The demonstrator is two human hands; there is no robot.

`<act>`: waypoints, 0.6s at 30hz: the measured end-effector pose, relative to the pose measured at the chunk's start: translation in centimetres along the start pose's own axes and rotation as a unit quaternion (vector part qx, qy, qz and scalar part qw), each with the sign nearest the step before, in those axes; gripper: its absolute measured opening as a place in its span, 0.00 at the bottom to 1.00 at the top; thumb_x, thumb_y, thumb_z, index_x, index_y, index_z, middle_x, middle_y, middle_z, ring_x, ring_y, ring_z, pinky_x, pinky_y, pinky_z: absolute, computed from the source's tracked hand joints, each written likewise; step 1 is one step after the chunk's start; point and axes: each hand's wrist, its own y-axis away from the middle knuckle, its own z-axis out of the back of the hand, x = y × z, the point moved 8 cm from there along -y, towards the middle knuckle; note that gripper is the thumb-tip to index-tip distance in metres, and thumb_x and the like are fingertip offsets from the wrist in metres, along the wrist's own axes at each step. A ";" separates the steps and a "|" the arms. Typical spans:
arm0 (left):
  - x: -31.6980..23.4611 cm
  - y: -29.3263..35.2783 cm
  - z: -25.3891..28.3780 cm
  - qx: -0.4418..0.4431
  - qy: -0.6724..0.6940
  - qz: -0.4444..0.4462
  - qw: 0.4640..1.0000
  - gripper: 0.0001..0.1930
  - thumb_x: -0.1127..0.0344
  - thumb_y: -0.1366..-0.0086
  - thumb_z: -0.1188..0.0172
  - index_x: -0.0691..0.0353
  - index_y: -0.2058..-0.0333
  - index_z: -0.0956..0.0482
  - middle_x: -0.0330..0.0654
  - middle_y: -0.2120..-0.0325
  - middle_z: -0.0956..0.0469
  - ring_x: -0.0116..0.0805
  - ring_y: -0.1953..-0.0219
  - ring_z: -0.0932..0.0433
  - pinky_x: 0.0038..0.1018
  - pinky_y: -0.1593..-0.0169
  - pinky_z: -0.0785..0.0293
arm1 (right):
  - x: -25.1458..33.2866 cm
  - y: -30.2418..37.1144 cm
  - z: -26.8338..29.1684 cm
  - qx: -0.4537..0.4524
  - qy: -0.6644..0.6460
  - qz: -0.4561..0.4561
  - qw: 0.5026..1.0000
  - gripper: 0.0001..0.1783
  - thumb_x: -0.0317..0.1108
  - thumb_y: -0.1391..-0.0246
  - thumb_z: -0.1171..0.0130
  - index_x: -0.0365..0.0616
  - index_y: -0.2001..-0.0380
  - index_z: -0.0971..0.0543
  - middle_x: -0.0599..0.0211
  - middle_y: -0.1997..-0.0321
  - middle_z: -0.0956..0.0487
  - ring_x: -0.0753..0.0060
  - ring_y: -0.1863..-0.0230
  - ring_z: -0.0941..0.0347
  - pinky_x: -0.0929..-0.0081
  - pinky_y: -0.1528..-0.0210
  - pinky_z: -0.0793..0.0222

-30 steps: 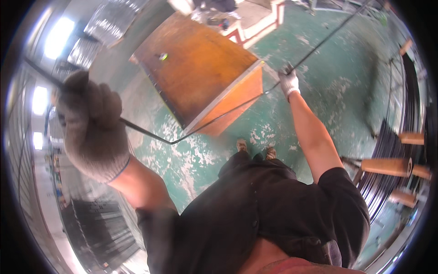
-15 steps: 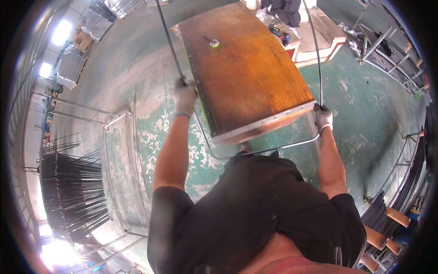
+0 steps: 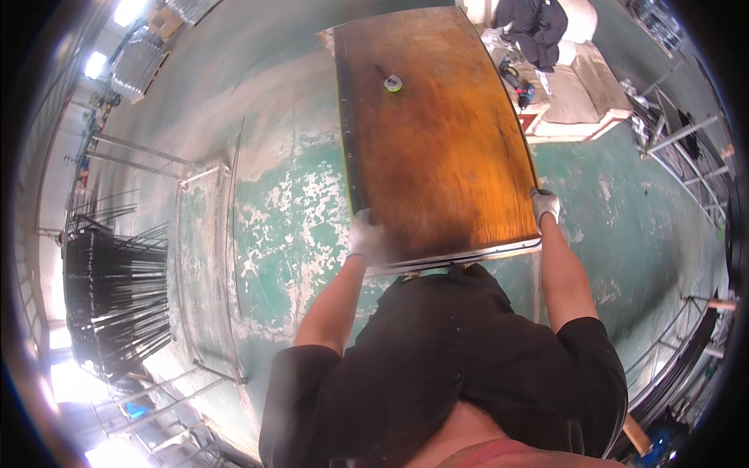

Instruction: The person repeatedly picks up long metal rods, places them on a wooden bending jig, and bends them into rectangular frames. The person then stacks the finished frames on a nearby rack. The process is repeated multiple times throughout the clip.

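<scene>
A thin metal rod frame (image 3: 476, 256), bent round at its corners, lies low along the near and right edges of a wooden-topped table (image 3: 437, 156). My right hand (image 3: 545, 204), in a pale glove, is closed round the frame at the table's right edge. My left hand (image 3: 365, 236), also gloved, is at the near left corner with its fingers over the edge. It is blurred, but appears closed on the frame's left side. A small round tape measure (image 3: 392, 83) rests on the far part of the tabletop.
Beyond the table's right side stands a worn, pale sofa (image 3: 581, 97), with dark clothing (image 3: 538, 31) and a cordless drill (image 3: 518, 87) on it. A rack with a bundle of black rods (image 3: 117, 296) is at the left. Metal racks (image 3: 686, 148) line the right.
The rod frame has come down from above the table to its edges. Both hands have lowered with it, the left also moving right. The table now appears straighter in front of me.
</scene>
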 end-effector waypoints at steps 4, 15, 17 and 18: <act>-5.1 2.7 -3.8 0.015 -0.049 -0.140 0.989 0.16 0.65 0.33 0.39 0.59 0.49 0.13 0.57 0.52 0.14 0.62 0.47 0.16 0.51 0.41 0.19 | -3.5 -6.8 -1.7 -0.033 -0.062 0.070 0.995 0.20 0.46 0.37 0.30 0.48 0.47 0.09 0.56 0.47 0.10 0.52 0.41 0.15 0.58 0.36 0.22; -5.8 8.7 -8.5 0.151 -0.141 -0.166 0.964 0.10 0.64 0.40 0.32 0.50 0.59 0.11 0.46 0.59 0.16 0.51 0.50 0.19 0.49 0.42 0.22 | 1.9 15.2 -2.5 0.118 0.198 0.468 0.853 0.05 0.38 0.43 0.28 0.51 0.67 0.10 0.65 0.56 0.14 0.51 0.46 0.21 0.53 0.40 0.27; -5.1 8.7 -9.0 0.173 -0.166 -0.165 0.957 0.10 0.61 0.40 0.31 0.50 0.59 0.11 0.46 0.59 0.17 0.51 0.49 0.19 0.48 0.43 0.22 | 0.8 16.1 -2.6 0.117 0.196 0.463 0.856 0.06 0.39 0.44 0.28 0.51 0.68 0.11 0.66 0.59 0.14 0.52 0.48 0.21 0.53 0.41 0.27; -4.8 8.8 -9.2 0.185 -0.178 -0.165 0.952 0.11 0.60 0.41 0.30 0.51 0.59 0.11 0.46 0.59 0.17 0.51 0.49 0.19 0.48 0.43 0.22 | 0.5 16.3 -2.7 0.115 0.195 0.461 0.858 0.06 0.39 0.44 0.27 0.51 0.69 0.11 0.66 0.61 0.15 0.52 0.49 0.20 0.53 0.42 0.26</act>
